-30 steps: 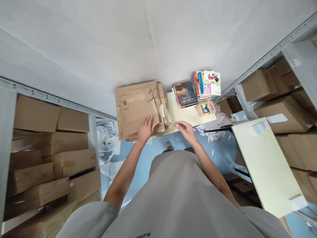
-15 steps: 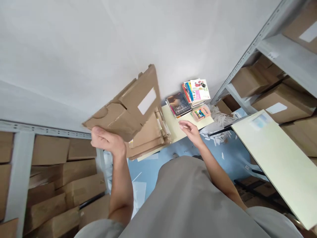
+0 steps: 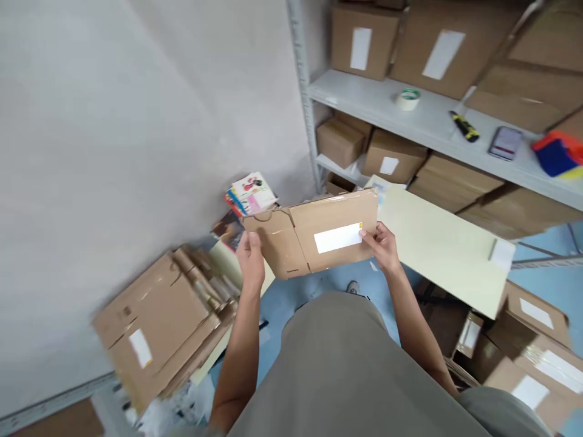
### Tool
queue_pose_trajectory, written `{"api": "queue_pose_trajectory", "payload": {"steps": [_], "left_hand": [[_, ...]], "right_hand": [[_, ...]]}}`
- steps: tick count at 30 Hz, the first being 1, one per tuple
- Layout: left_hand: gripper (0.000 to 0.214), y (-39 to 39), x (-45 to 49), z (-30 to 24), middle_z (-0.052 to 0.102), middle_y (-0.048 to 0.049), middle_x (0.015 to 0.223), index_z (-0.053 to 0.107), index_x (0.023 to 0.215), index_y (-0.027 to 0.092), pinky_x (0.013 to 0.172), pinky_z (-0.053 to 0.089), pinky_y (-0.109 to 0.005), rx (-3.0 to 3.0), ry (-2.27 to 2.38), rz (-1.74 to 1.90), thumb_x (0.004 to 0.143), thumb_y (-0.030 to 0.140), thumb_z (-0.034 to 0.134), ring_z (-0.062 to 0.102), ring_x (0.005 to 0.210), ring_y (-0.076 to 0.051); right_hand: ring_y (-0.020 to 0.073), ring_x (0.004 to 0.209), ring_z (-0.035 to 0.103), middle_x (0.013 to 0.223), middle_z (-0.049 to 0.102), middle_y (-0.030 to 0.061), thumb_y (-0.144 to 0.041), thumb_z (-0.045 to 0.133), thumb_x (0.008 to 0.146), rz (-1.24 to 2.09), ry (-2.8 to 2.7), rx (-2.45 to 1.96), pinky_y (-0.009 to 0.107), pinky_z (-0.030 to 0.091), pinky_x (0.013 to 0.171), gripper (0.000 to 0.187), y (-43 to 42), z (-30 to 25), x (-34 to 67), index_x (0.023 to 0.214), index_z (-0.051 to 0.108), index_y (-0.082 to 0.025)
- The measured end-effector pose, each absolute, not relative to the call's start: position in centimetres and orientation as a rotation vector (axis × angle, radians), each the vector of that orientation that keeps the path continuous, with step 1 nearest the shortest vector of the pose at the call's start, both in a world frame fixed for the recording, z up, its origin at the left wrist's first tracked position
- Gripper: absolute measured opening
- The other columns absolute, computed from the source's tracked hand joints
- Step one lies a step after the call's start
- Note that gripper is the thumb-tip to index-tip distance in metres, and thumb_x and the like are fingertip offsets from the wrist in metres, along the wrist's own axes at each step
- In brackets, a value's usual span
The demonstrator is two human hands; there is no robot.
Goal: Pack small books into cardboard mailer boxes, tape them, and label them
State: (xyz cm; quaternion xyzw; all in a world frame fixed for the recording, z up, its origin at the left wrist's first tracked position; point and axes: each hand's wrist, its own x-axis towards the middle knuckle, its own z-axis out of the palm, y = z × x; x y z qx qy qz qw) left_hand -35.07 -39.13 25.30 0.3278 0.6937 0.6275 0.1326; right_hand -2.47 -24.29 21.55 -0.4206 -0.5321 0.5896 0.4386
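A flattened cardboard box (image 3: 298, 240) with a white label is held up in front of my body. My left hand (image 3: 251, 260) grips its left edge, thumb on the near face. At the right edge my right hand (image 3: 381, 246) pinches it, with the thumb by the label's end. Below left lies a stack of flattened cardboard boxes (image 3: 168, 309), leaning on a pale table (image 3: 218, 252). Behind the held box are a stack of books (image 3: 252, 191) and a dark-covered book (image 3: 228, 229), both partly covered.
A second pale table (image 3: 446, 249) extends on the right. Above it, a grey shelf (image 3: 355, 94) carries boxes, a tape roll (image 3: 407, 99), a yellow-black cutter (image 3: 464, 126) and a phone (image 3: 506, 142). More boxes (image 3: 535, 315) stand at lower right.
My view has turned right. The flattened box has come away from the stack to in front of me, and my right hand, empty before, now grips its right edge.
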Motion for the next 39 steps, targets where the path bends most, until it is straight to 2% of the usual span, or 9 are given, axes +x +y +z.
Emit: {"api": "queue_pose_trajectory", "payload": {"steps": [3,11,17,20,24,28,32,36,39], "left_hand": [[0.082,-31.9,-29.0,24.7,0.085,-0.0146,0.133,0.078,0.133,0.022,0.118,0.064,-0.045,1.101,1.779,1.672,0.083,0.086,0.09,0.08,0.13,-0.032],[0.079,-20.2,-14.8,21.6,0.089,-0.0141,0.12,0.078,0.135,0.019,0.107,0.07,-0.045,1.179,1.579,1.404,0.082,0.075,0.097,0.085,0.12,-0.033],[0.076,-16.0,-10.9,19.3,0.083,-0.0175,0.142,0.073,0.135,0.021,0.12,0.065,-0.049,1.233,1.428,1.245,0.086,0.077,0.091,0.078,0.139,-0.035],[0.074,-14.2,-10.3,17.5,0.079,-0.0188,0.148,0.068,0.141,0.022,0.125,0.062,-0.052,1.285,1.415,1.129,0.091,0.074,0.088,0.073,0.147,-0.036],[0.081,-11.8,-9.2,15.3,0.073,-0.0189,0.159,0.057,0.16,0.024,0.131,0.056,-0.056,1.277,1.345,0.949,0.094,0.06,0.086,0.066,0.158,-0.036],[0.095,-8.9,-7.0,14.0,0.06,-0.0178,0.175,0.044,0.175,0.026,0.138,0.048,-0.056,1.245,1.283,0.869,0.09,0.039,0.085,0.051,0.171,-0.035],[0.096,-6.0,-4.2,13.6,0.051,-0.016,0.183,0.042,0.179,0.028,0.142,0.044,-0.056,1.281,1.15,0.821,0.088,0.029,0.075,0.046,0.175,-0.034],[0.087,-3.8,-1.6,13.6,0.055,-0.018,0.181,0.053,0.172,0.024,0.141,0.043,-0.057,1.267,1.086,0.851,0.088,0.031,0.071,0.05,0.172,-0.035],[0.084,-2.7,-0.6,13.6,0.051,-0.0184,0.184,0.056,0.171,0.024,0.139,0.046,-0.059,1.225,1.173,0.845,0.09,0.035,0.071,0.05,0.171,-0.036]], "right_hand": [[0.0302,0.103,0.078,0.115,0.086,0.0088,-0.073,0.094,0.087,1.306,-1.257,-1.159,0.043,0.064,0.09,0.056,-22.0,21.0,5.7,0.112,0.075,-0.027],[0.0259,0.093,0.071,0.1,0.08,0.0039,-0.074,0.091,0.088,1.073,-1.205,-1.376,0.041,0.06,0.09,0.053,-20.0,19.4,22.8,0.105,0.073,-0.028],[0.0278,0.099,0.073,0.108,0.082,0.0067,-0.073,0.088,0.09,1.03,-1.085,-1.461,0.043,0.061,0.095,0.052,-20.8,16.4,26.1,0.109,0.074,-0.027],[0.0324,0.109,0.075,0.115,0.083,0.011,-0.073,0.081,0.094,0.946,-1.124,-1.553,0.048,0.061,0.104,0.051,-20.4,14.8,26.5,0.112,0.073,-0.026],[0.0415,0.131,0.075,0.136,0.082,0.0204,-0.075,0.073,0.096,0.885,-1.165,-1.687,0.06,0.057,0.12,0.062,-18.9,13.1,27.5,0.13,0.07,-0.024],[0.0415,0.134,0.075,0.14,0.08,0.0207,-0.075,0.077,0.087,0.935,-1.115,-1.722,0.067,0.055,0.126,0.076,-16.7,12.5,28.9,0.142,0.067,-0.023],[0.0382,0.138,0.072,0.146,0.078,0.0172,-0.069,0.08,0.084,0.984,-1.1,-1.71,0.066,0.056,0.129,0.074,-15.0,13.0,30.0,0.143,0.068,-0.025],[0.0336,0.131,0.074,0.142,0.079,0.0146,-0.065,0.078,0.087,1.08,-1.101,-1.674,0.059,0.062,0.123,0.069,-14.3,13.7,30.7,0.142,0.069,-0.024],[0.0331,0.131,0.073,0.14,0.08,0.0141,-0.066,0.068,0.094,1.103,-1.075,-1.661,0.056,0.062,0.122,0.062,-14.3,13.9,31.4,0.138,0.072,-0.023]]}}
